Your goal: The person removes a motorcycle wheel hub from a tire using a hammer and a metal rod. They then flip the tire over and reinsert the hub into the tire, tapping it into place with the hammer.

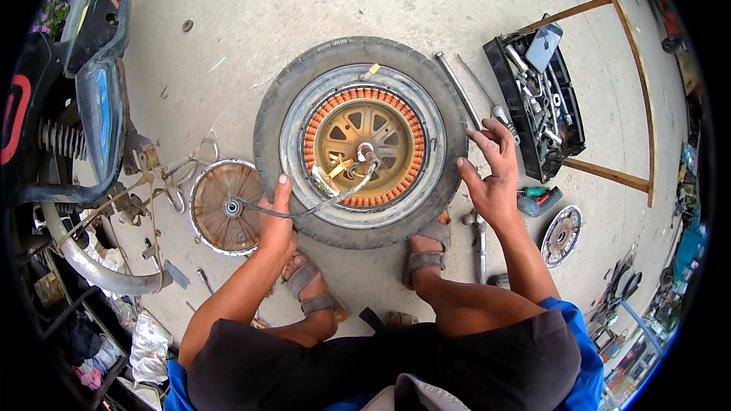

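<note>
A wheel with a black tyre (289,99) stands or lies before me, showing an orange ring of coils (411,125) around a rusty, spoked centre (346,125), with yellow connectors and a grey cable (327,204) from the axle. My left hand (276,217) grips the tyre's lower left edge, thumb up, fingers hidden beneath. My right hand (491,171) is at the tyre's right edge, fingers apart, thumb touching or very near the rubber. Left of the tyre lies a round rusty cover (217,224) with a central bearing, the cable crossing it.
A scooter body (99,122) fills the left. At right are a black toolbox (575,141) with wrenches and a phone, a wooden frame (640,91), long metal rods (453,80), a power tool (541,202) and another disc (562,236). My sandalled feet (422,259) are below the tyre.
</note>
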